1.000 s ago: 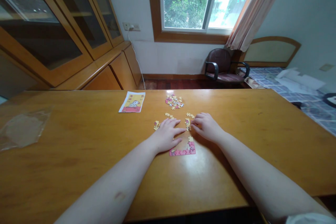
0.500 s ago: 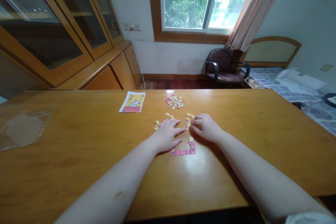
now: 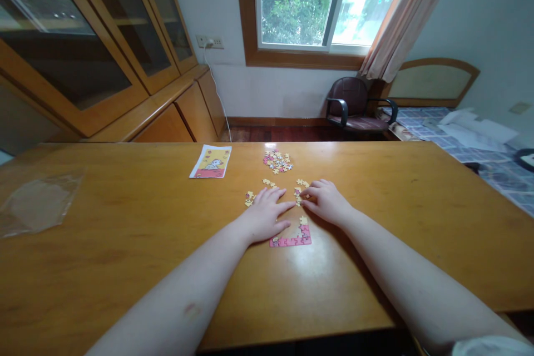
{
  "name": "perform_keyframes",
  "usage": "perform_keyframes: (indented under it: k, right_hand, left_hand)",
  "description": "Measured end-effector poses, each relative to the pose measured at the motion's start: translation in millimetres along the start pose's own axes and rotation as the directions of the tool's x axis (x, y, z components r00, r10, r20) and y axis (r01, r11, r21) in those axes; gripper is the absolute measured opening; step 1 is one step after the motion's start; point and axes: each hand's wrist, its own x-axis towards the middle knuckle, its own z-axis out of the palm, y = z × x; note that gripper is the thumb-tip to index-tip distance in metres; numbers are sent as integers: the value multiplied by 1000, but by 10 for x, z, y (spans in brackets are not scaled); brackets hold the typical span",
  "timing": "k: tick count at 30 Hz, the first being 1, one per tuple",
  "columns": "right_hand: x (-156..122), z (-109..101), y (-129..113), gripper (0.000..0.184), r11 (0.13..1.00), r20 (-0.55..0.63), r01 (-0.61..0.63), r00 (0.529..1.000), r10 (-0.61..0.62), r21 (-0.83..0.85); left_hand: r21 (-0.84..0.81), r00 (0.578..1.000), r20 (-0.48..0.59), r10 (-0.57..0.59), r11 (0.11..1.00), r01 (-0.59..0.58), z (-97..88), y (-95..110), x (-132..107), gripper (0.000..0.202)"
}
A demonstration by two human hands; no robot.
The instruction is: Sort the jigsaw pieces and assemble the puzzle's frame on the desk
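My left hand (image 3: pixel 269 215) lies palm down on the table with its fingers spread, touching the upper left of a partly joined puzzle border. That border (image 3: pixel 292 241) has a pink bottom row and a right side rising to a yellow piece. My right hand (image 3: pixel 327 200) has its fingers bent, thumb and forefinger closed at the right edge of a short joined strip of yellow puzzle pieces (image 3: pixel 297 197). Loose yellow pieces (image 3: pixel 249 198) lie left of my left hand, and others (image 3: pixel 269 183) sit just beyond it. My fingers partly cover the pieces under them.
Farther back is a pile of mixed puzzle pieces (image 3: pixel 277 162). A picture sheet (image 3: pixel 211 162) with a white animal on yellow and pink lies left of it. A clear plastic bag (image 3: pixel 39 204) rests on the wooden table (image 3: pixel 167 222) at far left. An armchair (image 3: pixel 352 103) stands beyond the table.
My right hand has shifted slightly left, its fingertips now over the right edge of the yellow strip. The left hand stays in place.
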Motion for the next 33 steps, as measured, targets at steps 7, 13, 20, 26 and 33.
perform_keyframes:
  k: [7, 13, 20, 26, 33]
  right_hand:
    - [14, 15, -47, 18, 1000, -5, -16, 1000, 16, -24]
    - [18, 28, -82, 18, 998, -16, -53, 998, 53, -39]
    - [-8, -72, -20, 27, 998, 6, -24, 1000, 25, -50]
    - [-30, -140, 45, 44, 999, 35, -13, 999, 15, -53]
    - [-15, -70, 42, 40, 1000, 71, -2, 997, 3, -27]
  left_hand:
    - [-7, 1000, -4, 20, 1000, -20, 16, -13, -2, 54]
    - [-17, 1000, -1, 13, 1000, -13, 22, -21, -2, 54]
    - [-39, 1000, -3, 10, 999, -10, 9, -27, -5, 54]
    - [-66, 1000, 0, 18, 998, -18, -10, -32, -18, 54]
    - [-59, 1000, 17, 24, 998, -23, -6, -30, -17, 53]
